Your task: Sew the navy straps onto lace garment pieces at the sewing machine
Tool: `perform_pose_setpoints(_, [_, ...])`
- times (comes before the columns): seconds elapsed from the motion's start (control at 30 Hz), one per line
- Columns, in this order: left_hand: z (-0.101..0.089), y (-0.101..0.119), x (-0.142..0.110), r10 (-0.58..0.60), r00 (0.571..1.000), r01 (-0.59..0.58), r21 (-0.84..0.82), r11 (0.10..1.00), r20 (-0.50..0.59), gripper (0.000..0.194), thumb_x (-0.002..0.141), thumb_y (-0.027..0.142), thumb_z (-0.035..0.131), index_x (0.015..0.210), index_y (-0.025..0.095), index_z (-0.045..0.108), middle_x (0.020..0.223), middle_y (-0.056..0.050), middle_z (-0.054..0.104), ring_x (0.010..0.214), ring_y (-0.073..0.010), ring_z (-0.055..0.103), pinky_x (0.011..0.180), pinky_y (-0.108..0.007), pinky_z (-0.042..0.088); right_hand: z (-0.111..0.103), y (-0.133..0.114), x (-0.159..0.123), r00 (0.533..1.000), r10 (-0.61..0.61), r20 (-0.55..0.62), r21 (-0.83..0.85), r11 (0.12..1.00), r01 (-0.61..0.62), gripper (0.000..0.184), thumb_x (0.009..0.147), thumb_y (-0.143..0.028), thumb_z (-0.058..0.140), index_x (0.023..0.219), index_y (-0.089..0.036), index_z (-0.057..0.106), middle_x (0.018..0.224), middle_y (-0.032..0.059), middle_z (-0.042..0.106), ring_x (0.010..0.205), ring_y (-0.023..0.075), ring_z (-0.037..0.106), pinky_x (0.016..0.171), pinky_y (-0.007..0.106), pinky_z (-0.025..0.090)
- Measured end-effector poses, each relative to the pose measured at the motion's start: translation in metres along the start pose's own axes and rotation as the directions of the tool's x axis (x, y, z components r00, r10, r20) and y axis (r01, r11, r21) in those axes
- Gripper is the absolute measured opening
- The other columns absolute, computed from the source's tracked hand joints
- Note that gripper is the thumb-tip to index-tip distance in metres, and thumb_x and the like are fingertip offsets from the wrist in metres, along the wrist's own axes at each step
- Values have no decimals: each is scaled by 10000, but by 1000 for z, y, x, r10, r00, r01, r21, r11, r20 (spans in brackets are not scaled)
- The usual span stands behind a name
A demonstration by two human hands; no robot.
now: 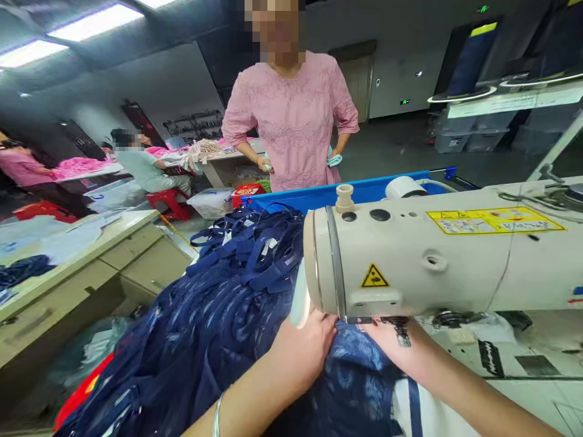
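Navy lace fabric [357, 364] lies under the head of a white sewing machine [410, 261] and hangs down toward me. My left hand [303, 346] is closed, its bent fingers at the fabric's left side, with the fingertips partly hidden by the machine head. On the other side of the needle area, my right hand [392, 337] rests against the same fabric. Most of its fingers are covered by the machine head and a small metal part [401, 332]. A big pile of navy lace garments with straps [228, 291] lies beside my left arm.
A person in a pink top [291, 121] stands beyond a blue cloth-sided bin [277, 202]. Wooden drawers [132, 249] stand at left. Other people sit farther back by tables of pink fabric [82, 165]. Dark thread cones [473, 60] stand at upper right.
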State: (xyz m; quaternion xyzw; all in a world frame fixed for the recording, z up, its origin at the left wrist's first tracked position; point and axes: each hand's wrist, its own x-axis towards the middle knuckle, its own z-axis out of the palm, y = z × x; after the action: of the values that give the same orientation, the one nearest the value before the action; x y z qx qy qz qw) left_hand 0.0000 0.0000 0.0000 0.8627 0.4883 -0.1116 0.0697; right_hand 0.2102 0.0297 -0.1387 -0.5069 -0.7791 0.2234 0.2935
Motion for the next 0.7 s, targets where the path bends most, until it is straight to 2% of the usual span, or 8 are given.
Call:
perform_pose_setpoints(0.13, [0,-3,0,0,1000,0,-14,1000,-23,298,967,221,332,1059,206,614,1073,-81,603,1022,-264,551,882,-436,457,-2,-2,-11,998,-32,-48,-5,999,31,208,836,-318,523,908,-311,718,881,12,720,826,236,664,800,371,566])
perform_pose_setpoints(0.3, [5,-11,-1,93,990,-98,-42,994,-104,294,971,228,332,1121,223,584,1053,-74,607,1015,-259,560,838,-406,479,-5,-20,-24,978,-71,-198,-95,994,53,243,867,-271,483,925,-311,715,872,18,723,886,237,657,863,377,538])
perform_pose_setpoints(0.4, [10,-16,-2,134,979,-141,-33,989,-153,303,979,241,310,1128,219,573,1025,-76,611,997,-261,566,818,-405,488,-9,-30,-23,971,-100,-215,-145,987,69,249,869,-269,478,919,-316,718,842,5,725,844,230,666,841,359,545])
perform_pose_setpoints(0.53, [13,-21,-2,171,976,-180,-56,982,-133,296,982,258,307,1087,219,582,1045,-81,597,986,-250,571,822,-383,489,-14,-39,-20,962,-111,-250,-207,977,59,262,869,-271,474,978,-321,707,868,6,724,829,234,667,805,349,551])
perform_pose_setpoints(0.7, [14,-22,2,141,981,-153,-87,984,-136,276,973,283,329,979,224,599,1016,-72,588,955,-231,582,840,-357,482,-16,-50,-19,957,-117,-265,-278,960,40,307,866,-205,448,1024,-316,686,831,13,720,806,227,664,824,356,534])
